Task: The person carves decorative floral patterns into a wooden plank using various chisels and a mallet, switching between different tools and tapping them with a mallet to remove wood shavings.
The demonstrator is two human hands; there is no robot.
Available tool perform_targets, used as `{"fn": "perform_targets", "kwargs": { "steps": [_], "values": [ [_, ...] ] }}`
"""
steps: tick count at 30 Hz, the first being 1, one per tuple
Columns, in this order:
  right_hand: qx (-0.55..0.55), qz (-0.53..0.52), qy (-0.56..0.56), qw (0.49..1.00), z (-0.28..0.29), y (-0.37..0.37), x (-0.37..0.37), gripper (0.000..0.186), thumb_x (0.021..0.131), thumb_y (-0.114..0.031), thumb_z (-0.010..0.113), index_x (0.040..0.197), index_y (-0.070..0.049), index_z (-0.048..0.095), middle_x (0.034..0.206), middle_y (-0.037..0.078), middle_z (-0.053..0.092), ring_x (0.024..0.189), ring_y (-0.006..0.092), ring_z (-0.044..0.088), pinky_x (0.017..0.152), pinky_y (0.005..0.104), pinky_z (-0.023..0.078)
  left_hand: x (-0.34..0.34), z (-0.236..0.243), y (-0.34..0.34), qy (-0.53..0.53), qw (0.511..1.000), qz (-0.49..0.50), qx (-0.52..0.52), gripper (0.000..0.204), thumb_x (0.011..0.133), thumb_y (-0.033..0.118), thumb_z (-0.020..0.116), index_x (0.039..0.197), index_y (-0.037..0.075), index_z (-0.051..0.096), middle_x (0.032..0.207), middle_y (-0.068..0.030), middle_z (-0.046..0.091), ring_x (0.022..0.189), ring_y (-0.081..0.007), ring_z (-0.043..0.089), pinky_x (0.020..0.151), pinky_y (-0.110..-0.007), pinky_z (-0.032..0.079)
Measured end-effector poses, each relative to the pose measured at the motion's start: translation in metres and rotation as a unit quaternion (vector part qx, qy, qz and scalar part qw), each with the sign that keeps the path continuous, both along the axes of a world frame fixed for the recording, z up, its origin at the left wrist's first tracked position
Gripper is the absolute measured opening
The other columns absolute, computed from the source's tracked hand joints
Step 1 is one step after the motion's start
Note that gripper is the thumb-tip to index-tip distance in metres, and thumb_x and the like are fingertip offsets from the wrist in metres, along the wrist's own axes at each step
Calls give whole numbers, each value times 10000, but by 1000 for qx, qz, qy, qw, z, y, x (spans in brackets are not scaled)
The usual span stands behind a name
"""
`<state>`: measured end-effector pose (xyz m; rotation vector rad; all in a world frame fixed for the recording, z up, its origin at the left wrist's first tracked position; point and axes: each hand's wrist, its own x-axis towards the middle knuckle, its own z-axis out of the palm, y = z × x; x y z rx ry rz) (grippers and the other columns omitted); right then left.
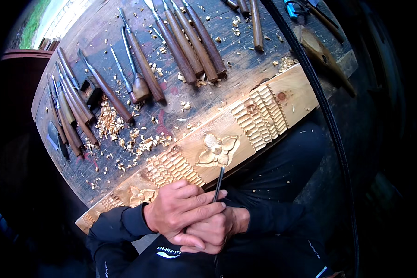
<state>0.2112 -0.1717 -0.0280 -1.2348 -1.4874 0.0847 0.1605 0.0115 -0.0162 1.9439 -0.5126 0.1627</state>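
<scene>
My right hand (216, 231) grips a chisel, mostly hiding its handle. My left hand (185, 211) lies over my right hand, fingers curled across the metal shank (220, 179). The chisel's tip meets the lower edge of a carved four-petal flower (217, 149) on a pale wooden board (295, 92). Bands of scalloped carving (259, 116) flank that flower, and another carved flower (139, 195) partly shows just left of my hands.
A worn workbench (65, 169) holds rows of wooden-handled chisels (180, 51), heaps of shavings (110, 120) and a wooden mallet (322, 58) at the right. A black cord (329, 116) crosses the view on the right. My dark-trousered leg (287, 167) is below the board.
</scene>
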Motion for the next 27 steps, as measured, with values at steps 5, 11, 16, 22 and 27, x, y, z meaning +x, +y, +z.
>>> {"fn": "perform_targets", "kwargs": {
  "steps": [5,11,16,22,27],
  "values": [
    [-14,16,8,1000,-1,-1,8,348,901,-232,825,713,8,659,658,98,618,608,245,687,589,367,541,1,6,2,35,998,-2,52,819,934,718,651,1273,-22,746,1272,-202,763,740,-269,618,624,-383,424],
    [-2,15,32,999,-4,4,8,377,884,-236,844,667,-27,617,617,70,564,564,232,657,534,367,510,2,4,2,45,998,-3,49,842,942,732,634,1298,-25,731,1277,-200,759,756,-287,625,635,-396,459],
    [-41,46,62,996,-2,6,8,382,873,-241,852,666,-25,615,617,68,557,561,231,653,536,366,516,-1,0,6,71,997,-7,28,858,974,740,581,1318,-34,716,1314,-218,750,757,-301,637,651,-393,486],
    [-4,1,-14,1000,13,8,21,410,896,-289,869,707,-4,642,635,58,574,575,199,645,577,335,510,6,-1,6,44,997,-20,-55,905,987,768,529,1364,-37,702,1423,-249,705,809,-321,694,673,-386,516],
    [-9,-15,-52,998,29,15,22,297,883,-219,836,783,19,690,732,83,667,688,206,719,679,315,569,1,-1,-3,55,985,-19,-164,1033,992,817,437,1291,-130,722,1344,-343,719,860,-382,755,726,-413,551]
  ]
}}
